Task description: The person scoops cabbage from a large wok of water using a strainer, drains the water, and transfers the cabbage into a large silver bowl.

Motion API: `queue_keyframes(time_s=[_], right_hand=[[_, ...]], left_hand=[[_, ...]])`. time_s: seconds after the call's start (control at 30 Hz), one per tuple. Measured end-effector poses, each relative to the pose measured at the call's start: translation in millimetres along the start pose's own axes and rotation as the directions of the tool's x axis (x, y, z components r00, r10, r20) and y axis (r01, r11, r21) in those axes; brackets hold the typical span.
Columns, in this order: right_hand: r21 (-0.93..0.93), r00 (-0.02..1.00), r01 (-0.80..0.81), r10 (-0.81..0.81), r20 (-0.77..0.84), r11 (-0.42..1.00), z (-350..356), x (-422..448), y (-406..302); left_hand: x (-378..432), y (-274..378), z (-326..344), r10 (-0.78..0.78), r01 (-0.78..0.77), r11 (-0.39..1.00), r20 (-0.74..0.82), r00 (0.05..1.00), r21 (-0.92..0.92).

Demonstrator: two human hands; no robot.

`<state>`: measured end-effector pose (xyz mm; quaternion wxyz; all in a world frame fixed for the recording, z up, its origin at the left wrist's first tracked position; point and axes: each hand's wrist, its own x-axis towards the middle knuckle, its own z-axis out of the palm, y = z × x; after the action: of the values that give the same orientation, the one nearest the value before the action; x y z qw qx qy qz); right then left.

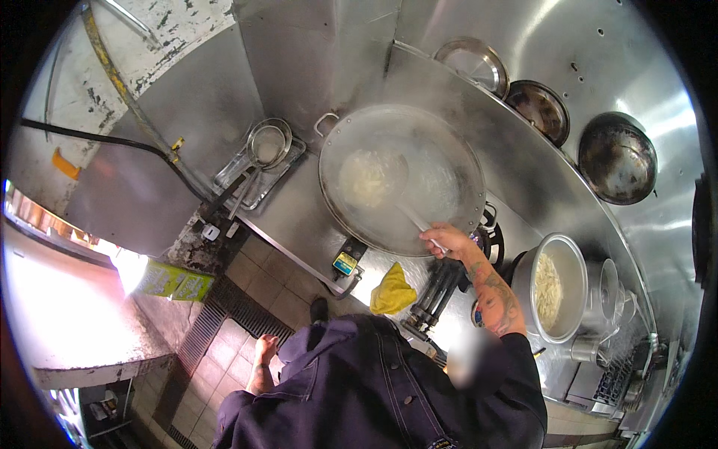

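Observation:
My right hand point(446, 239) grips the handle of a large ladle or strainer point(412, 216), whose head is hard to make out in the steam. It reaches into a wide metal wok-like pan point(401, 250) of steaming, cloudy liquid. Pale yellowish pieces of food point(367, 177) gather in the liquid at the pan's left side. Down at my left side, away from the counter, hangs my left hand point(266, 345); its fingers are curled, and whether they hold anything cannot be seen. A yellow cloth point(394, 291) lies on the counter between my body and the pan.
A deep metal pot point(580, 306) of pale cut pieces stands right of my forearm. Strainers point(268, 146) rest on a metal tray point(269, 193) at the left. Blackened burner pipes point(440, 289) run near the front edge. Round lids or pans point(617, 160) lean along the back wall.

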<state>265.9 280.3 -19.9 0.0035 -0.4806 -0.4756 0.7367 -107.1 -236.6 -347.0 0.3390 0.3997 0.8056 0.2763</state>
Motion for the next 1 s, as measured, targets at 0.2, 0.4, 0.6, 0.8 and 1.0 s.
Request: queue_keyframes(time_s=[0.2, 0.4, 0.6, 0.8, 1.0], right_hand=[[0.066, 0.998, 0.047, -0.044, -0.044, 0.997, 7, -4, 0], [0.251, 0.996, 0.082, -0.075, -0.037, 0.964, 7, -24, -14], [0.299, 0.970, 0.228, -0.191, -0.147, 0.927, -9, -65, -36], [0.169, 0.921, 0.291, -0.228, -0.315, 0.942, -32, -99, -43], [-0.045, 0.843, 0.280, -0.268, -0.467, 0.959, -61, -99, -36]], left_hand=[[5, 33, -6, -0.451, 0.457, 0.862, 0.080, 0.889, -0.220], [9, 24, -4, -0.442, 0.435, 0.845, 0.049, 0.896, -0.311], [37, -15, 1, -0.473, 0.486, 0.826, 0.118, 0.873, -0.286], [49, -8, 14, -0.373, 0.378, 0.910, 0.060, 0.926, -0.171], [52, -12, 9, -0.073, 0.061, 0.986, 0.071, 0.995, 0.156]])
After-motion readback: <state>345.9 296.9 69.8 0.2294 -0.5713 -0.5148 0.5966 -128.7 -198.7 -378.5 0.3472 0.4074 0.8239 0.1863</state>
